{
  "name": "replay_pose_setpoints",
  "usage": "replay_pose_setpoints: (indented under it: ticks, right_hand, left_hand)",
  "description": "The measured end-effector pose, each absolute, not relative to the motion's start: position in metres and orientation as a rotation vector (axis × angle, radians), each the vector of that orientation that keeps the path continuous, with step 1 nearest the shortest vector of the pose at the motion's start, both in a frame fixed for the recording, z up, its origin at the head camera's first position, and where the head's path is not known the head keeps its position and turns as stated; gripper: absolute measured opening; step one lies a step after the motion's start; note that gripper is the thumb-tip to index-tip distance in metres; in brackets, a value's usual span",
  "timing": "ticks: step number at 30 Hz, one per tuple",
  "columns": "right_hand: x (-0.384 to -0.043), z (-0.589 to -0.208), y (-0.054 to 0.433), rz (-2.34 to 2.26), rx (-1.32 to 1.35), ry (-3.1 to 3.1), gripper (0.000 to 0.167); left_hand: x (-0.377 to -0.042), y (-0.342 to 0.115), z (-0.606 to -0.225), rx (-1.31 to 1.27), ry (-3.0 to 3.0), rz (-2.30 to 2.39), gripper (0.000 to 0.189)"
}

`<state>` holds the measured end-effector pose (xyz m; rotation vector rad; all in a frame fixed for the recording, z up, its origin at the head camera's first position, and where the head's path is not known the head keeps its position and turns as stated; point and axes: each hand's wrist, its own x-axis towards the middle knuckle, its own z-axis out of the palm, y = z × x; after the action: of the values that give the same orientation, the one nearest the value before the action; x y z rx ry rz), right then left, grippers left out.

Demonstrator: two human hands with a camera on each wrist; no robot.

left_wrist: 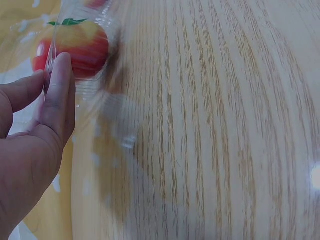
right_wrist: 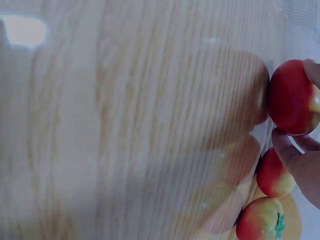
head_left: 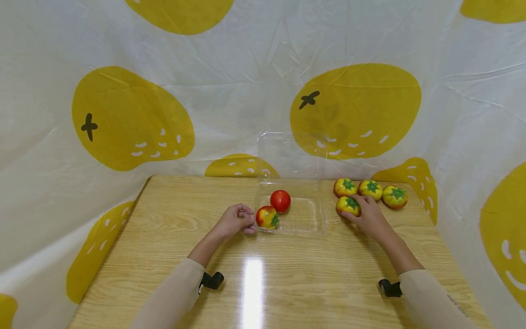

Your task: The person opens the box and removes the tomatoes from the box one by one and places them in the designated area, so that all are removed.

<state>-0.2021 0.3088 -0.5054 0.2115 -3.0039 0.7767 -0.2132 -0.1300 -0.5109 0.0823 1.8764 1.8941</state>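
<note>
A clear plastic clamshell box (head_left: 302, 217) lies on the table with its lid (head_left: 287, 155) raised at the back. Inside, toward the left, a plain red tomato (head_left: 280, 201) sits behind a red-and-yellow tomato (head_left: 266, 217) with a green calyx. My left hand (head_left: 237, 220) pinches the box's left wall between thumb and fingers, beside that tomato (left_wrist: 82, 47). Right of the box, my right hand (head_left: 369, 218) grips another red-and-yellow tomato (head_left: 347, 206), thumb and fingers on opposite sides. In the right wrist view this tomato (right_wrist: 292, 97) appears low at the table surface; whether it touches is unclear.
Behind the right hand stand three more red-and-yellow tomatoes in a row: left (head_left: 344, 188), middle (head_left: 370, 189) and right (head_left: 395, 197). The wooden table (head_left: 296, 283) meets a white curtain (head_left: 230, 105) with yellow fruit prints at its back and sides.
</note>
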Motion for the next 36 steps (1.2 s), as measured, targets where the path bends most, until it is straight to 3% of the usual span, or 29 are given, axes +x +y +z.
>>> replay_pose_setpoints:
  ticks: [36]
  right_hand:
    - [-0.192, -0.509, 0.318, 0.886, 0.15, -2.964, 0.086]
  left_hand:
    - [-0.214, -0.131, -0.514, 0.1, 1.881, 1.898, 0.02]
